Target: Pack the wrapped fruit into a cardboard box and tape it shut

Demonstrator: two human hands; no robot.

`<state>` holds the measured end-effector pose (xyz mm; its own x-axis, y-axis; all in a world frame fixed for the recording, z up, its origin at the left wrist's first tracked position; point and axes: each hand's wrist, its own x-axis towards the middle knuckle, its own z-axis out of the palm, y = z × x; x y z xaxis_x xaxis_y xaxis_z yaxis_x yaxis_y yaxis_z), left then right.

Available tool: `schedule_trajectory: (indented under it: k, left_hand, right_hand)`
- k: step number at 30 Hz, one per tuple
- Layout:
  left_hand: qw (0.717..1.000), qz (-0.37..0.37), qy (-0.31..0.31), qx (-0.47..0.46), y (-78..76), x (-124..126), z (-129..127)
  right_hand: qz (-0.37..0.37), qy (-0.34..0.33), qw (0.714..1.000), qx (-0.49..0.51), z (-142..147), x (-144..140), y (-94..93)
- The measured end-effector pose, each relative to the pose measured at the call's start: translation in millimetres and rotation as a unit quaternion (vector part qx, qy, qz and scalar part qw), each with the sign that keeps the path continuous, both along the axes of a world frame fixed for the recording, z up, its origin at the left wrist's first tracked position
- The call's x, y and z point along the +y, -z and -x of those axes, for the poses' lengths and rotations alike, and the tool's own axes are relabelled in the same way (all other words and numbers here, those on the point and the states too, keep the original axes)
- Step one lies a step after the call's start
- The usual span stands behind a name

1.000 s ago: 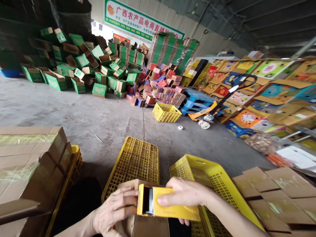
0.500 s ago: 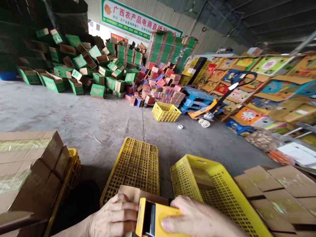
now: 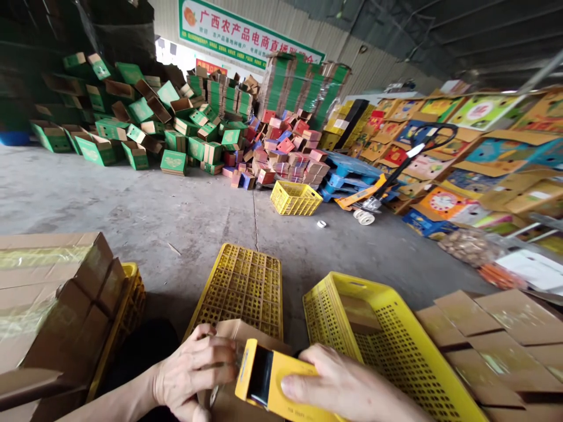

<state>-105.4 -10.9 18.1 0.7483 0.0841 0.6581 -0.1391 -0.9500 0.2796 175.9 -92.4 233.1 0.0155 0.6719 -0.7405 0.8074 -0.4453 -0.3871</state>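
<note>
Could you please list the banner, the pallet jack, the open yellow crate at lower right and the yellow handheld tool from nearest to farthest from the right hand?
From the right hand:
1. Yellow handheld tool: in its grasp.
2. Open yellow crate: just to the right.
3. Pallet jack: across the floor, ahead.
4. Banner: high, at the back.

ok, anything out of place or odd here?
Across the floor, green boxes lie tumbled at odd angles, unlike the stacked cartons at right. A small white object also lies loose near the pallet jack.
</note>
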Motion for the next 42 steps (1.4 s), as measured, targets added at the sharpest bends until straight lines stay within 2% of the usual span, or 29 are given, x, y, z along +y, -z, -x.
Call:
schedule_trajectory:
  k: [4, 7, 10, 12, 18, 22, 26, 28, 33, 38, 42]
  left_hand:
    - [0.999, -0.021, 0.012, 0.032, -12.4, 0, 4]
    - [0.998, -0.05, 0.027, 0.039, -21.0, -3, 5]
    - [0.996, -0.077, 0.036, 0.032, -21.5, -5, 3]
    - [0.996, -0.081, 0.034, 0.03, -15.0, -5, 1]
    - [0.999, -0.037, -0.023, -0.002, 20.2, -2, 1]
    - [0.999, -0.036, -0.036, -0.006, 25.5, 5, 11]
    - [0.999, -0.021, -0.044, 0.011, 16.2, 8, 17]
    - [0.998, -0.037, -0.041, 0.036, 10.1, 8, 19]
    - [0.995, -0.06, -0.037, 0.069, -6.5, 8, 21]
    - [0.995, -0.046, -0.022, 0.088, -27.0, -2, 11]
    - [0.986, -0.025, -0.038, 0.161, -34.4, -12, 1]
  right_hand:
    - [0.009, -0.03, 0.999, -0.023, 6, 9, 0.6]
    - [0.02, -0.035, 0.999, -0.005, 6, 9, 0.4]
    - [0.042, -0.033, 0.999, 0.011, 5, 9, 0.2]
    - [0.045, -0.039, 0.998, 0.007, 4, 10, 0.2]
    - [0.033, -0.029, 0.999, 0.008, -2, 10, 1.8]
    - [0.076, 0.011, 0.996, 0.034, -11, 6, 6.5]
    - [0.097, 0.043, 0.993, 0.054, -19, 4, 14.5]
    - [0.098, 0.052, 0.993, 0.05, -22, 5, 18.6]
    - [0.107, 0.044, 0.992, 0.05, -25, 9, 25.7]
    - [0.101, 0.024, 0.992, 0.076, -28, 12, 29.6]
    - [0.097, 0.017, 0.991, 0.091, -33, 12, 31.5]
